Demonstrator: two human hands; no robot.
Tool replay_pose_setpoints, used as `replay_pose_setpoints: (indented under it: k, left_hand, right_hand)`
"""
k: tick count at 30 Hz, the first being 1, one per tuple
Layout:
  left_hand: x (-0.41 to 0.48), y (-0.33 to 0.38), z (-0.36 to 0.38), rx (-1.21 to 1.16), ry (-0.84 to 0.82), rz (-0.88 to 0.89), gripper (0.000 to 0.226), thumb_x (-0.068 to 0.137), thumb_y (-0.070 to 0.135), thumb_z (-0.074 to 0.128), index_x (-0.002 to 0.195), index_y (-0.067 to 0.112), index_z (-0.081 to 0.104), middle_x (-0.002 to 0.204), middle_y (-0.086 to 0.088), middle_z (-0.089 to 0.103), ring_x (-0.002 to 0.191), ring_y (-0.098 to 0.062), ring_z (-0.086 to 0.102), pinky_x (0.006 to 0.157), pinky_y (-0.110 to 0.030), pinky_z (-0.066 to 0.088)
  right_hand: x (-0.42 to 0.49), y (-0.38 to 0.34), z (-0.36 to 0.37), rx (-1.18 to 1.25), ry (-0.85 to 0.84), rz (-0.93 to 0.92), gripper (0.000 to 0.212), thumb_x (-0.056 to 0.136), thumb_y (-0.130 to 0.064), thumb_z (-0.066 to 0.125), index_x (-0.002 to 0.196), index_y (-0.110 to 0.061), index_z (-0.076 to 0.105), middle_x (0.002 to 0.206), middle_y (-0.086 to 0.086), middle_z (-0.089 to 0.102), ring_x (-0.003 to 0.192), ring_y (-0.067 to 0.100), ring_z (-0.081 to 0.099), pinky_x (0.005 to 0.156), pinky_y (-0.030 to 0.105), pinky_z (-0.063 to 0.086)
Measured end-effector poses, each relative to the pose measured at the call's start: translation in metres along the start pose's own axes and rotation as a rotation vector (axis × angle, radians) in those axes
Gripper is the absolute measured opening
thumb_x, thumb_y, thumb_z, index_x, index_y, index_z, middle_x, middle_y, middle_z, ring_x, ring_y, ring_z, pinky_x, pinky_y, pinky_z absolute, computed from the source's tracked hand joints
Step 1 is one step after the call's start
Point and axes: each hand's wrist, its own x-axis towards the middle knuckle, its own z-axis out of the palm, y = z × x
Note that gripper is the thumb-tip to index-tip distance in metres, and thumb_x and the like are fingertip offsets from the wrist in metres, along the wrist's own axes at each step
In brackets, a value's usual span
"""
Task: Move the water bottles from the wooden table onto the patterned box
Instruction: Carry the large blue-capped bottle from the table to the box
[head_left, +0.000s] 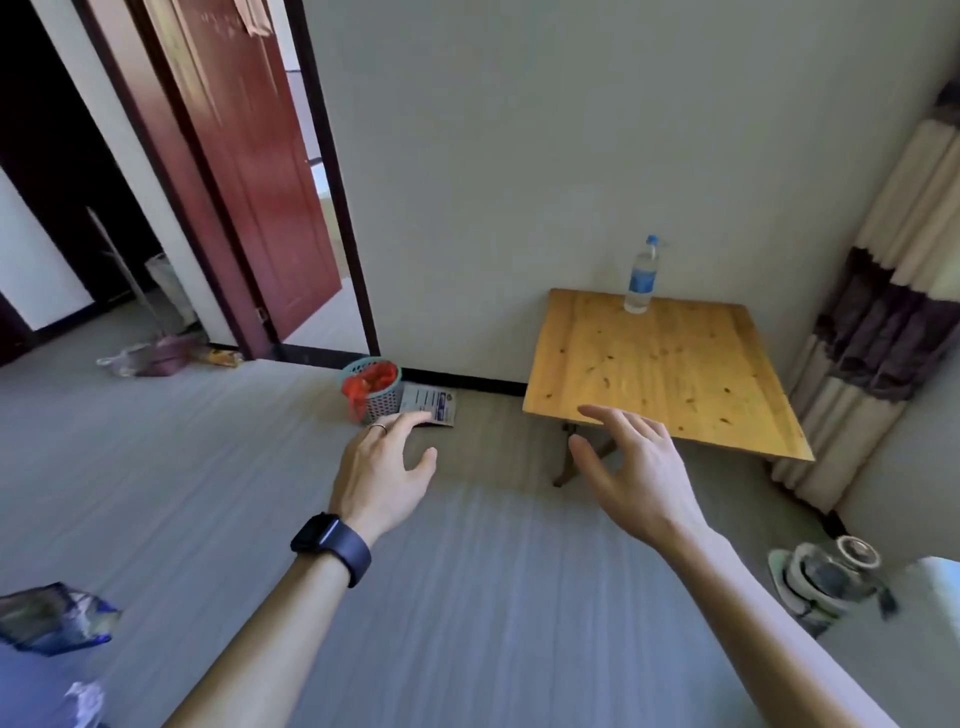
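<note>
Wooden table is standing against the wall, and one water bottle is standing upright near its far edge, well apart from our hands. We are holding both arms out over the floor. Our left hand, with a dark watch on the wrist, is showing loose, spread fingers and gripping nothing. Our right hand is hovering before the table's near edge, fingers wide, also holding nothing.
</note>
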Motion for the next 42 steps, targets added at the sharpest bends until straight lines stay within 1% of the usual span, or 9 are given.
replay_pose_setpoints:
  k: [6,11,13,17,20,24,34,38,42]
  left_hand:
    - [0.135,-0.059,0.027,0.001,-0.043,0.006,0.04,0.09,0.027,0.065,0.129,0.026,0.06,0.128,0.003,0.06,0.119,-0.018,0.055,0.101,-0.029,0.042]
    - [0.26,-0.101,0.041,-0.002,-0.073,0.041,0.039,0.091,0.028,0.063,0.13,0.028,0.059,0.13,0.006,0.059,0.121,-0.015,0.054,0.098,-0.024,0.04]
    - [0.306,-0.11,0.055,-0.012,-0.099,0.043,0.039,0.091,0.028,0.063,0.13,0.027,0.059,0.129,0.004,0.059,0.121,-0.016,0.053,0.098,-0.025,0.04]
    - [0.387,-0.115,0.098,-0.023,-0.204,0.102,0.039,0.091,0.033,0.061,0.13,0.028,0.059,0.129,0.003,0.059,0.12,-0.018,0.054,0.102,-0.03,0.041]
    - [0.455,-0.117,0.141,-0.037,-0.248,0.144,0.042,0.088,0.04,0.054,0.128,0.027,0.06,0.128,0.003,0.061,0.123,-0.018,0.053,0.105,-0.035,0.041]
    - [0.539,-0.113,0.193,-0.029,-0.311,0.168,0.038,0.093,0.029,0.061,0.131,0.025,0.059,0.131,0.001,0.06,0.126,-0.018,0.05,0.107,-0.03,0.036]
    - [0.725,-0.12,0.287,-0.026,-0.422,0.206,0.04,0.094,0.03,0.06,0.134,0.028,0.055,0.134,0.003,0.057,0.127,-0.016,0.047,0.104,-0.027,0.034]
    - [0.8,-0.126,0.342,-0.049,-0.524,0.254,0.042,0.095,0.032,0.059,0.136,0.03,0.053,0.136,0.003,0.056,0.128,-0.016,0.045,0.104,-0.025,0.033]
    - [0.88,-0.124,0.39,-0.079,-0.629,0.343,0.043,0.096,0.035,0.057,0.138,0.032,0.05,0.138,0.005,0.053,0.131,-0.016,0.044,0.104,-0.027,0.035]
  right_hand:
    - [0.131,0.002,0.075,0.027,-0.014,0.029,0.041,0.095,-0.044,0.058,0.135,-0.033,0.055,0.135,-0.01,0.058,0.134,0.02,0.039,0.099,0.023,0.031]
    - [0.232,0.011,0.111,-0.007,0.025,0.11,0.042,0.095,-0.046,0.057,0.135,-0.033,0.055,0.134,-0.008,0.059,0.133,0.021,0.04,0.098,0.029,0.034]
    - [0.267,0.023,0.123,-0.028,0.041,0.142,0.042,0.095,-0.046,0.058,0.135,-0.032,0.056,0.134,-0.006,0.06,0.134,0.022,0.04,0.098,0.029,0.033]
    - [0.332,0.053,0.15,-0.046,0.081,0.235,0.042,0.095,-0.047,0.057,0.135,-0.033,0.055,0.135,-0.007,0.059,0.135,0.021,0.039,0.098,0.028,0.032]
    - [0.382,0.085,0.176,-0.043,0.109,0.291,0.041,0.095,-0.047,0.057,0.134,-0.034,0.055,0.134,-0.009,0.059,0.134,0.019,0.039,0.097,0.025,0.031]
    - [0.449,0.129,0.204,0.01,0.102,0.403,0.04,0.095,-0.047,0.057,0.133,-0.035,0.056,0.133,-0.01,0.059,0.132,0.018,0.039,0.095,0.025,0.032]
    - [0.61,0.21,0.256,-0.025,0.05,0.529,0.043,0.095,-0.05,0.055,0.136,-0.037,0.052,0.136,-0.011,0.057,0.134,0.018,0.038,0.096,0.024,0.032]
    - [0.661,0.242,0.281,-0.059,0.062,0.64,0.044,0.095,-0.051,0.054,0.137,-0.036,0.051,0.138,-0.01,0.055,0.134,0.019,0.038,0.095,0.025,0.032]
    - [0.711,0.268,0.306,-0.079,0.096,0.794,0.045,0.096,-0.052,0.052,0.138,-0.037,0.048,0.14,-0.008,0.054,0.136,0.02,0.037,0.101,0.031,0.035]
